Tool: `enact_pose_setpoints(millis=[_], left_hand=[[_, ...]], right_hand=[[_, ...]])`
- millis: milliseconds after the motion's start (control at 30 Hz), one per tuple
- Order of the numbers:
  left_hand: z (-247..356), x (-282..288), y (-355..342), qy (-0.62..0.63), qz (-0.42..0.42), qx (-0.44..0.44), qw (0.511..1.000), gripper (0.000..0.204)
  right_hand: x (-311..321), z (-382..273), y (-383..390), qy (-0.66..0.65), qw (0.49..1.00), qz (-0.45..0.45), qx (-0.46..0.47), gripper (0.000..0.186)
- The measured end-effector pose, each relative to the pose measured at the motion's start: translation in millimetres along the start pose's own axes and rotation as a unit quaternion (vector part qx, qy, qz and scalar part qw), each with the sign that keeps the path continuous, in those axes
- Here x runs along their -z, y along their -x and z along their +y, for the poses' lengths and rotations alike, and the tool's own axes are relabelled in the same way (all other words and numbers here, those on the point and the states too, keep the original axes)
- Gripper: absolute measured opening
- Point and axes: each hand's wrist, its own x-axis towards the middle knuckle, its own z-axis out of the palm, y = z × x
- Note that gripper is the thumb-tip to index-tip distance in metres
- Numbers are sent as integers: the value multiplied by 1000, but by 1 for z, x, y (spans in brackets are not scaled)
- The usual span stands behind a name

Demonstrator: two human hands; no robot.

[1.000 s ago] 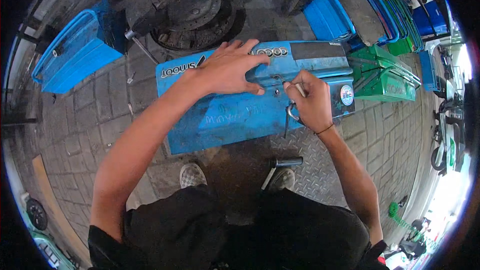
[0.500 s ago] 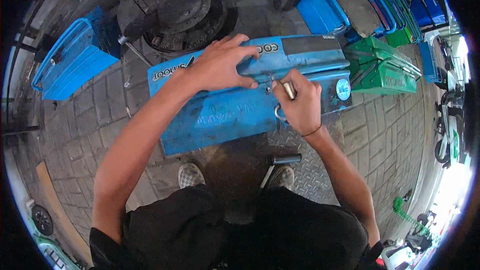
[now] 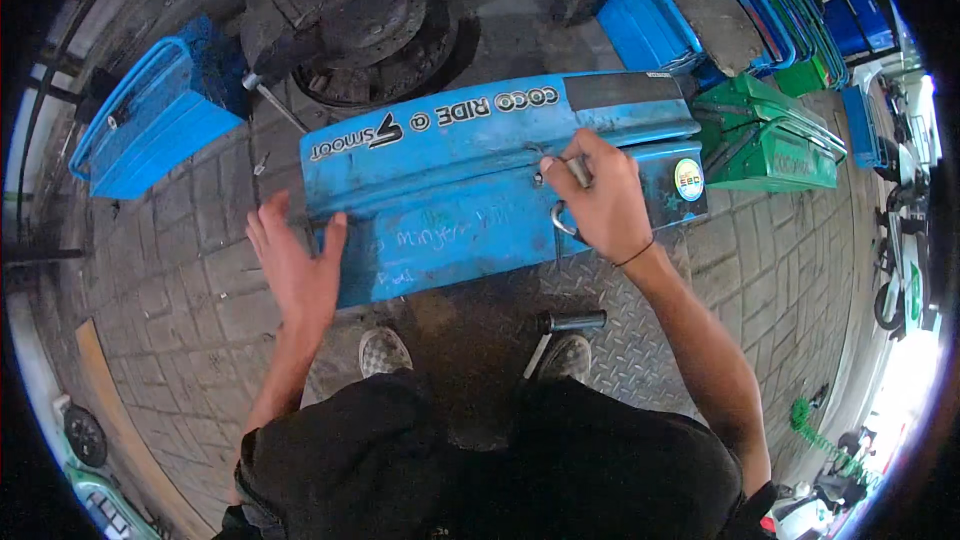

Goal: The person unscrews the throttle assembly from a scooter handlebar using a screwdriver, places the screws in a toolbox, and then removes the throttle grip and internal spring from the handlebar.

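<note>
A long blue metal toolbox (image 3: 430, 190), with a lettered sticker along its far side, lies crosswise before me. My right hand (image 3: 602, 190) is closed at its middle seam. The fingers pinch a small brass-coloured cylinder (image 3: 581, 172), partly hidden by the hand, near a round metal stud (image 3: 538, 178). Just below that hand shows a curved silver metal hook (image 3: 562, 220). At the toolbox's left end is my left hand (image 3: 298, 265), fingers spread and holding nothing. Its thumb reaches over the box's near left corner; whether it touches the metal I cannot tell.
A green toolbox (image 3: 770, 145) adjoins the blue one's right end. Another blue toolbox (image 3: 165, 125) stands at the left. A round dark metal base (image 3: 375, 45) is behind. A black-gripped bar (image 3: 575, 321) lies between my shoes, beside a tread plate (image 3: 640, 350).
My left hand has moved from the toolbox's top, left and nearer me, to its left end, uncovering the sticker. The right hand stays at the seam, with the brass-coloured piece turned slightly.
</note>
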Motion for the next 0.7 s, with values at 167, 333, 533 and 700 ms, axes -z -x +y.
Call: enact_pose_setpoints(millis=[167,333,533,700], left_hand=[[-9,6,20,257,-152,202,933,33],[-13,5,27,304,-108,220,921,26],[-10,11,26,394,-61,207,894,22],[-5,16,20,401,-91,219,885,19]], right_hand=[[3,3,-6,18,999,-26,-8,28],[2,4,-5,26,999,-10,20,30],[-1,-7,-7,26,998,-48,21,29],[-12,3,0,74,990,45,113,27]])
